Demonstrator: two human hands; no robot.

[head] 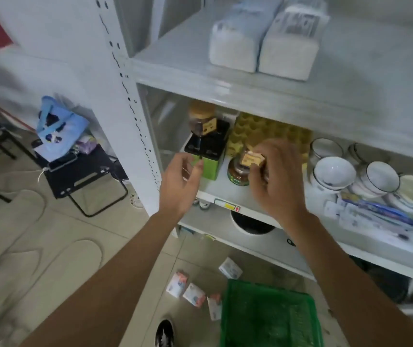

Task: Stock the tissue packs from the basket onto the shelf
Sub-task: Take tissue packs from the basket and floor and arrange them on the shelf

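Observation:
Two large white tissue packs [263,38] lie side by side on the upper board of the white shelf [250,88]. Several small tissue packs [192,294] lie loose on the floor beside the green basket [268,319] at the bottom. My right hand [275,179] is curled around a jar [240,169] with a small yellow-brown label on the middle board. My left hand [182,179] hovers with fingers apart in front of a green and black tin [208,151], holding nothing.
White bowls [335,171] and flat packets [375,219] fill the right of the middle board. A yellow egg tray [270,134] stands behind the jar. A black folding stool [85,171] with a blue bag [57,123] stands left of the shelf post.

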